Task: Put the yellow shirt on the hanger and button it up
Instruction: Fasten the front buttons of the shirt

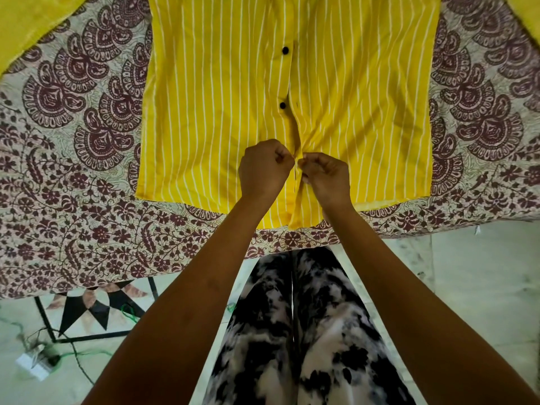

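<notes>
Pinching the yellow shirt (pixel 204 97) placket, both hands (pixel 264 171) (pixel 327 178) work over patterned bedspread (pixel 73 171).

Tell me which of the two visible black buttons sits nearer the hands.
The lower black button, just above both hands on the placket; the other black button sits higher up the yellow shirt.

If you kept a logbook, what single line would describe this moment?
stage: buttoning | left hand and right hand: pinching placket of yellow shirt | two black buttons visible above | hanger: not visible
</notes>
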